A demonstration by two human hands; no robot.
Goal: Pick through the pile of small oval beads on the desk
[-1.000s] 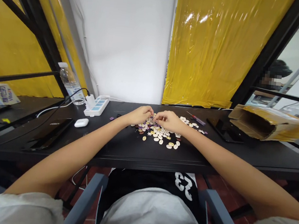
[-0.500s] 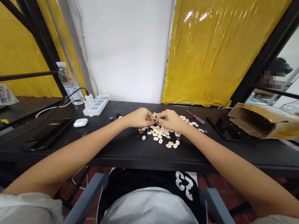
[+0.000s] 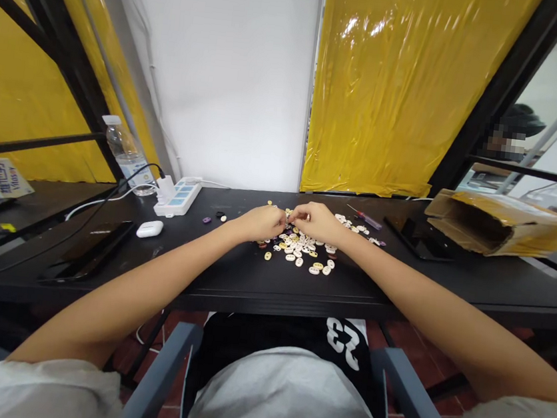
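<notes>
My left hand (image 3: pixel 265 223) is closed, its knuckles turned up and its fingertips out of sight. Against it, my right hand (image 3: pixel 319 222) pinches with thumb and index finger bent toward the left fingers. Whatever lies between the fingertips is too small and covered to make out. Both hands hover over the left-rear part of a pile of small oval button-like pieces (image 3: pixel 301 244), mostly cream, with some yellow, brown and purple ones. A few cream and yellow ovals (image 3: pixel 319 267) lie loose at the pile's front.
A thin screwdriver (image 3: pixel 365 217) lies behind the pile on the black table (image 3: pixel 249 286). To the right are a dark phone (image 3: pixel 418 240) and an open cardboard box (image 3: pixel 503 224). On the left stand a power strip (image 3: pixel 179 198), white earbud case (image 3: pixel 149 229), dark tablet-like device (image 3: pixel 87 251) and bottle (image 3: pixel 131 155).
My left hand has turned over slightly and come closer to the right fingers, uncovering a yellow piece behind it. The right hand has barely shifted.
</notes>
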